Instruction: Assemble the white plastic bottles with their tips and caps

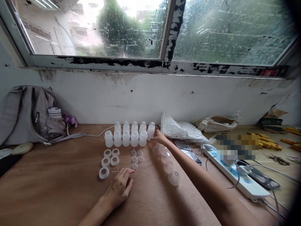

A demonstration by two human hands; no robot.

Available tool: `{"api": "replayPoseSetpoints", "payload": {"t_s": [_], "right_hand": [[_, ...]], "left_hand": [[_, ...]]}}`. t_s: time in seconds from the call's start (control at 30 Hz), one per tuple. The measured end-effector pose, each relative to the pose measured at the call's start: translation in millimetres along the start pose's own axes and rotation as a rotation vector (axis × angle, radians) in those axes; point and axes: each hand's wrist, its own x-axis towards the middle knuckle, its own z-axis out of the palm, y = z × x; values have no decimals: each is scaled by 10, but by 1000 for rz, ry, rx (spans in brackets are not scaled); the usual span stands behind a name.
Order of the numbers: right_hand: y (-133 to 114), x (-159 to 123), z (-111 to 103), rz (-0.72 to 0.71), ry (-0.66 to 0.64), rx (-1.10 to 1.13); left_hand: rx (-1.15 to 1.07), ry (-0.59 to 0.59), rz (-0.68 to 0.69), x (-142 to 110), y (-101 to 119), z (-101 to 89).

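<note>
My right hand [159,137] reaches out to the right end of the back row, its fingers closed on a capped white baby bottle [150,130]. To its left stand several similar capped bottles [134,126]. In front of them is a row of uncapped frosted bottles [126,138], upright with open mouths. My left hand [121,185] lies on the table, fingers extended and holding nothing. Its fingertips are beside the clear silicone teats [134,160]. White screw rings [105,162] lie left of the teats. Clear dome caps [168,167] run in a line under my right forearm.
A power strip [235,172] with plugs and cables, a phone [188,151] and plastic bags [181,128] are on the right. Yellow tools [266,141] lie farther right. A grey backpack [30,113] leans on the wall at left. A white cable [94,135] runs behind the bottles.
</note>
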Motion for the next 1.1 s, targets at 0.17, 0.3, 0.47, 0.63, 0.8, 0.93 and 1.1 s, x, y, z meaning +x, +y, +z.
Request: {"api": "replayPoseSetpoints", "payload": {"t_s": [0.17,0.3,0.47,0.63,0.8,0.93,1.1], "right_hand": [[-334,-617,-227,-139,132,-45],[-518,-1402,-52,-481,132,47],[-422,-1835,522,-495,23,45],[-404,-1773,808,-443,54,21],[-462,-1750,800,-435,59,19],[-454,-1780,756,-391,56,179],[-440,-1887,645,-292,-31,434]], "left_hand": [[103,44,5,17,29,-63],[259,107,-63,34,-52,-156],[559,156,-354,31,-286,-307],[700,127,-572,-3,-388,-394],[577,173,-570,-1,-371,-362],[291,275,-447,39,-292,-288],[-441,339,-420,71,-34,-154]]}}
